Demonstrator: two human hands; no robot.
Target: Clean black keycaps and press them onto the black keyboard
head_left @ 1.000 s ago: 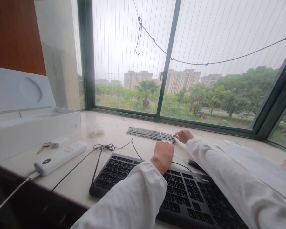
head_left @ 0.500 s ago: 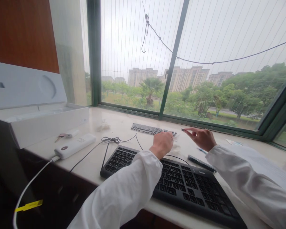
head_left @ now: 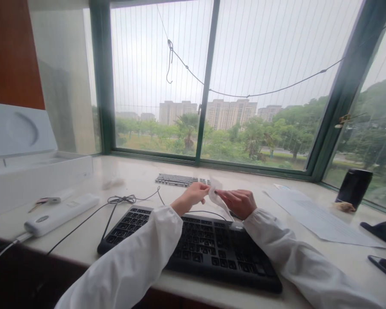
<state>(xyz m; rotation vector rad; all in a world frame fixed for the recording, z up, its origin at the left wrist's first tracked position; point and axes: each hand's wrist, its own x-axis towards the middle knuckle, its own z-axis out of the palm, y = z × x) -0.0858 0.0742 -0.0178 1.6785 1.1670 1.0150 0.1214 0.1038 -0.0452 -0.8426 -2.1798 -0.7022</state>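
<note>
While the window [head_left: 263, 56] fills the back, all the handling is on the white desk [head_left: 138, 176] below it. The black keyboard [head_left: 209, 253] lies flat at the front edge, its key positions looking like open sockets. Loose paper [head_left: 318, 219] sits to its right. Behind it, what look like grey keycaps [head_left: 173, 180] lie in keyboard-shaped rows; the bundled cable [head_left: 124, 199] is left of those. Both hands meet over the keyboard's far edge, near the right end of the rows. Left hand [head_left: 193, 195]: thumb and fingers together, pinching a white tissue [head_left: 216, 182]. Right hand [head_left: 238, 201]: fingertips clamped on a small dark piece [head_left: 215, 192] at the tissue — probably a keycap, too small to confirm.

Risks, my read: a thin fingertip hold plus slippery tissue could let the piece pop out and land among the sockets. A stray knuckle could scramble the nearby rows. The left sleeve [head_left: 125, 262] passes over the keyboard — can't tell if it touches — so a dragging cuff might shift it.
</note>
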